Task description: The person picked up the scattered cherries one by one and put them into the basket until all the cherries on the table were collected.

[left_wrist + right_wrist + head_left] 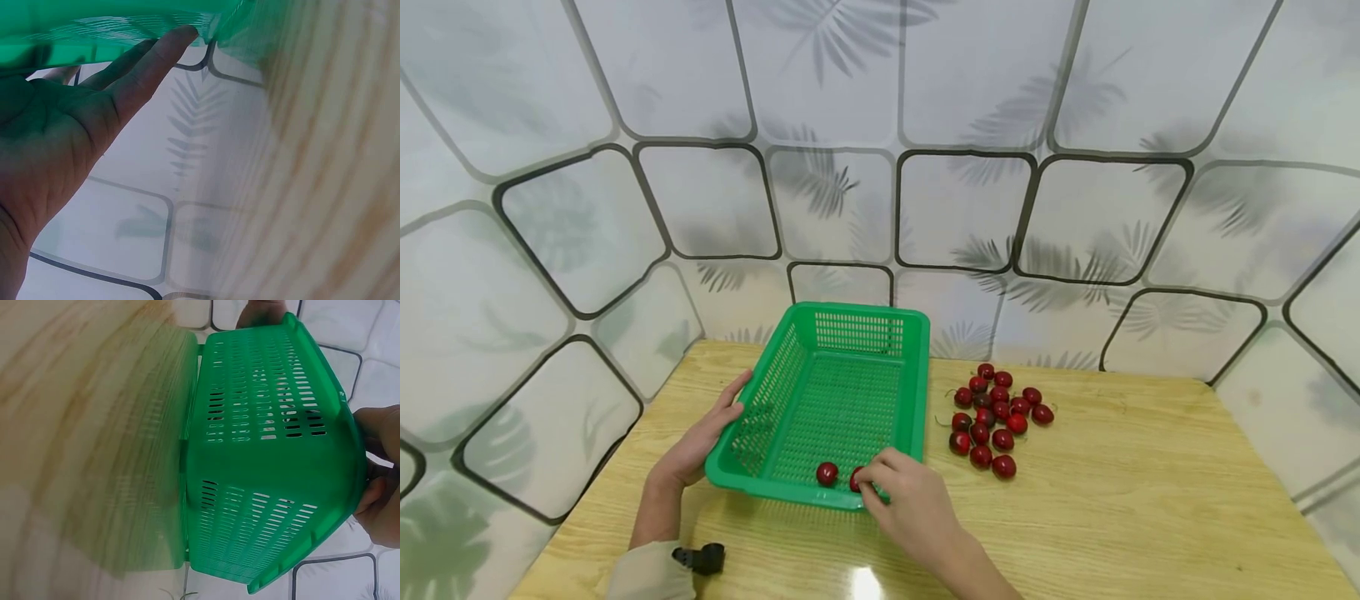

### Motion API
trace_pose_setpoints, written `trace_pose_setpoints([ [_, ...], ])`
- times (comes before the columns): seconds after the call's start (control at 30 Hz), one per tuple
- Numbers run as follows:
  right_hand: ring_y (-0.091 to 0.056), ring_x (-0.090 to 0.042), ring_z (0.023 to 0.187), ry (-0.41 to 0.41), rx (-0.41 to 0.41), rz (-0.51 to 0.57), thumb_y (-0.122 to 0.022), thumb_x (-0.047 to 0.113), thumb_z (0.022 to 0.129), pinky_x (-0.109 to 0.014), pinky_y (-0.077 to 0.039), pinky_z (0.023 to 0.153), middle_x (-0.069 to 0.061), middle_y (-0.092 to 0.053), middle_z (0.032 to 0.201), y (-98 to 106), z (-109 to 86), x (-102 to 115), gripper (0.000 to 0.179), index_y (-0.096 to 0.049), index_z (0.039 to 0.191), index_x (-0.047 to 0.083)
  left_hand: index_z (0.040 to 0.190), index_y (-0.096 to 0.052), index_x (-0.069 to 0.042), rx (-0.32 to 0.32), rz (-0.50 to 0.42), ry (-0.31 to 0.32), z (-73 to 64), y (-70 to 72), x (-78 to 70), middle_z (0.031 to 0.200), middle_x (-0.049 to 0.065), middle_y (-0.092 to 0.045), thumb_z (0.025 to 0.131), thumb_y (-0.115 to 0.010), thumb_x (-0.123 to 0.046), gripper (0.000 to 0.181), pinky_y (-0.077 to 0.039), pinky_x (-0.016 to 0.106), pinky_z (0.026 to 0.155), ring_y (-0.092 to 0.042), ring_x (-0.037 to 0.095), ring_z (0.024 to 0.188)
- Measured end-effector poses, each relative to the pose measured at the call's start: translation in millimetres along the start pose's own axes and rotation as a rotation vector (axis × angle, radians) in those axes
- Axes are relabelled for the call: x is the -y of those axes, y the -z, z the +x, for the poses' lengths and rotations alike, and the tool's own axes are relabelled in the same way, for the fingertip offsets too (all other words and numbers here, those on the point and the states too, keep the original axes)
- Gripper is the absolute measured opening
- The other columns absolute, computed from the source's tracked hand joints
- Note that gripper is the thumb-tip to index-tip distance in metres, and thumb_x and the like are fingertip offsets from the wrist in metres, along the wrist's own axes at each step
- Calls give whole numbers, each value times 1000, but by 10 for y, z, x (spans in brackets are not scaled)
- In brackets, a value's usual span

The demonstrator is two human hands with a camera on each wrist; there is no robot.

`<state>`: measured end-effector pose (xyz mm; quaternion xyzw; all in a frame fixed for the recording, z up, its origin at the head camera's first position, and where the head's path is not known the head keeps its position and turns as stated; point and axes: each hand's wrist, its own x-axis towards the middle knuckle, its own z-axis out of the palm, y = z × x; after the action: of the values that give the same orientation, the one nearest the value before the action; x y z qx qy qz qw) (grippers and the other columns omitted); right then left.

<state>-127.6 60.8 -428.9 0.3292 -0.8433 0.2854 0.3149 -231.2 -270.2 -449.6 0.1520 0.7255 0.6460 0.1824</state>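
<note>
A green plastic basket (850, 408) stands on the wooden table. At its left side my left hand (703, 437) rests against the wall and rim; in the left wrist view its fingers (147, 72) look fairly straight beneath the green edge. Over the basket's near right corner, my right hand (913, 504) pinches a dark red cherry (854, 479), partly hidden by the fingertips. Another cherry (827, 474) lies inside the basket near the front wall. In the right wrist view, the right hand (382, 475) shows beyond the basket's rim; the cherry is hidden there.
Several cherries (1001, 411), some with stems, lie in a loose pile on the table (1120, 500) right of the basket. A patterned white curtain-like backdrop (962, 208) rises behind and beside the table. A black strap (703, 558) circles the left wrist.
</note>
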Motion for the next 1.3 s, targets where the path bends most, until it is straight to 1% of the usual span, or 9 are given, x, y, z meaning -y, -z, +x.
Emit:
trace_pose_setpoints([
  [0.07,-60,-5,70,-50,65,-8,-83,5,75,-14,-47,61,9,-66,78,24,16,20,15,-75,80,16,161,7,-23,0,-4,-1,1,1,-4,163,12,14,111,-25,-36,61,-53,31,82,-56,19,107],
  [0.17,-61,-5,73,-156,203,9,-77,8,83,-18,-47,61,10,-69,80,74,61,54,9,-76,83,17,161,7,-23,1,-14,5,-1,3,-8,163,13,12,111,-25,-36,61,-54,32,81,-57,20,104],
  [0.23,-60,-4,71,-227,284,40,-72,9,87,-18,-46,60,10,-71,81,99,95,66,9,-76,85,17,161,7,-24,6,-22,9,-1,7,-9,162,14,10,111,-25,-36,61,-54,33,80,-58,21,102],
  [0.37,-48,2,59,-304,364,82,-65,9,90,-17,-38,52,9,-71,79,115,151,63,14,-77,85,16,161,8,-24,12,-33,13,1,10,-16,161,15,7,111,-25,-36,61,-54,33,79,-59,21,99],
  [0.47,-38,4,51,-332,392,119,-63,7,87,-17,-33,45,8,-70,74,119,185,50,15,-77,85,13,161,8,-24,9,-32,12,3,8,-27,161,14,7,111,-25,-36,61,-54,33,79,-59,20,99],
  [0.57,-35,4,47,-357,423,148,-63,6,84,-18,-31,43,9,-68,70,130,220,36,16,-78,84,12,161,7,-25,2,-30,18,2,5,-33,162,13,8,111,-25,-36,60,-54,32,79,-59,20,100],
  [0.77,-34,3,48,-351,460,106,-63,8,81,-19,-30,43,14,-62,64,142,257,29,18,-79,79,16,161,7,-25,-6,-20,22,-3,-4,-34,162,13,9,111,-25,-37,61,-54,33,80,-57,21,102],
  [0.93,-33,2,48,-330,451,73,-61,7,80,-19,-29,43,15,-57,61,129,242,29,21,-78,75,18,161,8,-25,2,-33,22,-1,-6,-27,162,14,7,111,-25,-36,61,-54,33,80,-58,21,102],
  [1.3,-30,3,47,-314,413,54,-60,6,79,-19,-28,41,16,-54,57,109,214,29,21,-77,73,18,161,7,-24,0,-37,24,1,-15,-13,162,12,9,111,-26,-37,61,-54,33,80,-58,21,102],
])
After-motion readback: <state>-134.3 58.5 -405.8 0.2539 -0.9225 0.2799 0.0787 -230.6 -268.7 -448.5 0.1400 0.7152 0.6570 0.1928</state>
